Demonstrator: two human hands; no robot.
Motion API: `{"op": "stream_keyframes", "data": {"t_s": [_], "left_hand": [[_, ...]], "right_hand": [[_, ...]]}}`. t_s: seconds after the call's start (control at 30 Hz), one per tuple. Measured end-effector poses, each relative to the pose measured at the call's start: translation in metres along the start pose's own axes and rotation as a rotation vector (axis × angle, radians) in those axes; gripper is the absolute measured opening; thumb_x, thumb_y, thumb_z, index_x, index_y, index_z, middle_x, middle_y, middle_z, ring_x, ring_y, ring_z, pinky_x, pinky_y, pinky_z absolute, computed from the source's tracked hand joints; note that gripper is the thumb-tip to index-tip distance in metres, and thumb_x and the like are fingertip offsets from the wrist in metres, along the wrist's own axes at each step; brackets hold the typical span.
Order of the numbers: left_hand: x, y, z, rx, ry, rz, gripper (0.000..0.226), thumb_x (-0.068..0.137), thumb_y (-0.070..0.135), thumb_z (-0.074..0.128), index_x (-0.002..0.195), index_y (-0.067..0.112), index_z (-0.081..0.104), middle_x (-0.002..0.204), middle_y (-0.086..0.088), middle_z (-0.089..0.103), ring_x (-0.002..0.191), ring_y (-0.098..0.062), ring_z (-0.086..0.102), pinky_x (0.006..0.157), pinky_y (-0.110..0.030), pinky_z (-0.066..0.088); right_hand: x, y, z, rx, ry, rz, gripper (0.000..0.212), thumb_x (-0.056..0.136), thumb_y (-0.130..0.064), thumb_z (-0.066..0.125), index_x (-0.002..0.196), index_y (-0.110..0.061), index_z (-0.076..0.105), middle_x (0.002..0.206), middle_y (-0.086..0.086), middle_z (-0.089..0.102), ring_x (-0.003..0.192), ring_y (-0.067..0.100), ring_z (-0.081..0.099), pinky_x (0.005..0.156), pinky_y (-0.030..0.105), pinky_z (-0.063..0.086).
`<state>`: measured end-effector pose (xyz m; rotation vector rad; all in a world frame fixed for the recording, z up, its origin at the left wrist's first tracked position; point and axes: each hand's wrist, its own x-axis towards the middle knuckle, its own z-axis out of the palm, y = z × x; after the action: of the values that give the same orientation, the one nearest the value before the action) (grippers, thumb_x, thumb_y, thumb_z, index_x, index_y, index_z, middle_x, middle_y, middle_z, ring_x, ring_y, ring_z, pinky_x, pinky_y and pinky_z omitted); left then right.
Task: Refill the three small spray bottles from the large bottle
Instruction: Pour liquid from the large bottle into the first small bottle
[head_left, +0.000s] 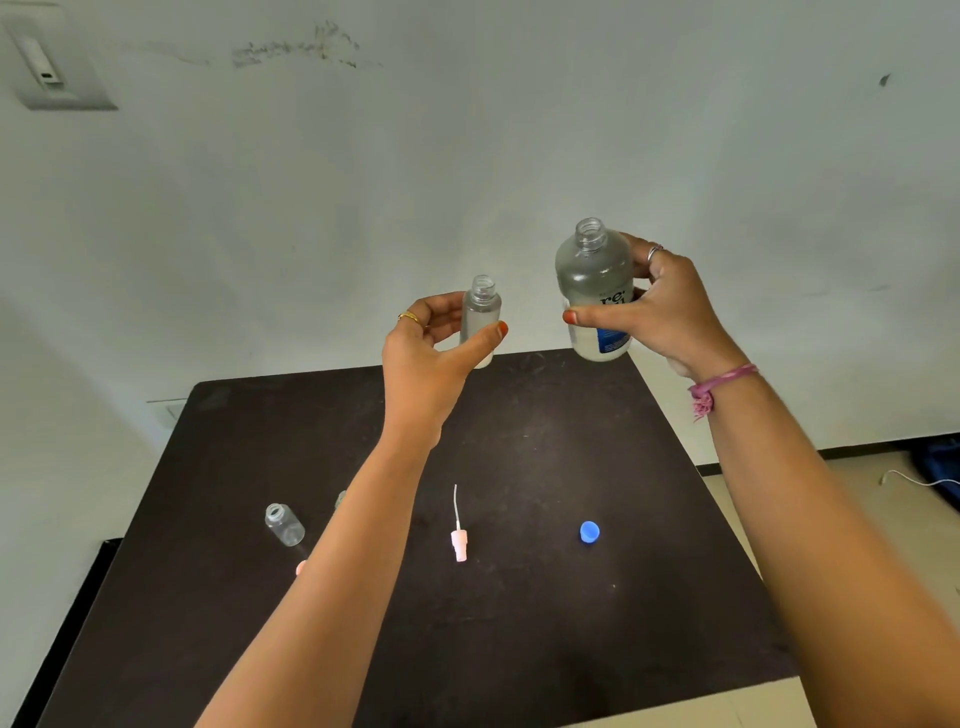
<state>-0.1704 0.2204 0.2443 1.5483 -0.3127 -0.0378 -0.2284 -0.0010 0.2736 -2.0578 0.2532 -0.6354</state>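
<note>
My left hand (431, 345) grips a small frosted spray bottle (481, 314), held upright and uncapped above the far part of the dark table (545, 623). To its right, my right hand (670, 312) holds the large clear bottle (595, 291) with a blue label, open-necked, nearly upright and apart from the small one. A second small clear bottle (284, 525) stands uncapped on the table at the left. Another small bottle (340, 499) peeks out from behind my left forearm, mostly hidden.
A pink spray pump (459, 540) with its white tube lies mid-table. The blue cap (589, 532) sits to its right. Another pink piece (301, 568) shows at my left forearm's edge. A pale wall stands behind the table; floor and a white cable (914, 478) lie at the right.
</note>
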Motion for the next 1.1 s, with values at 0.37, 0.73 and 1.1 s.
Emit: {"op": "stream_keyframes", "data": {"t_s": [0.37, 0.73, 1.1], "left_hand": [[0.005, -0.05, -0.037, 0.042, -0.037, -0.113, 0.044, 0.074, 0.021, 0.084, 0.112, 0.019, 0.062, 0.108, 0.003, 0.072, 0.097, -0.008, 0.07, 0.087, -0.021, 0.055], [-0.01, -0.124, -0.066, 0.263, -0.064, -0.257, 0.038, 0.073, 0.026, 0.085, 0.102, 0.029, 0.061, 0.098, 0.014, 0.067, 0.092, -0.005, 0.064, 0.081, -0.018, 0.051], [-0.024, -0.193, -0.067, 0.321, -0.042, -0.472, 0.037, 0.077, 0.018, 0.082, 0.107, 0.023, 0.059, 0.109, 0.007, 0.067, 0.106, -0.006, 0.061, 0.088, -0.019, 0.046]], "right_hand": [[-0.029, 0.039, 0.048, 0.179, 0.07, 0.182, 0.07, 0.057, -0.026, 0.091, 0.121, -0.024, 0.063, 0.113, -0.004, 0.068, 0.107, 0.015, 0.063, 0.09, 0.035, 0.055], [-0.074, 0.085, 0.104, 0.134, 0.08, 0.311, 0.073, 0.064, -0.025, 0.089, 0.129, -0.027, 0.055, 0.118, -0.009, 0.062, 0.108, 0.01, 0.06, 0.084, 0.023, 0.055], [-0.107, 0.141, 0.133, 0.079, 0.095, 0.45, 0.072, 0.067, -0.026, 0.086, 0.131, -0.027, 0.052, 0.121, -0.01, 0.06, 0.112, 0.014, 0.057, 0.091, 0.022, 0.051]]}}
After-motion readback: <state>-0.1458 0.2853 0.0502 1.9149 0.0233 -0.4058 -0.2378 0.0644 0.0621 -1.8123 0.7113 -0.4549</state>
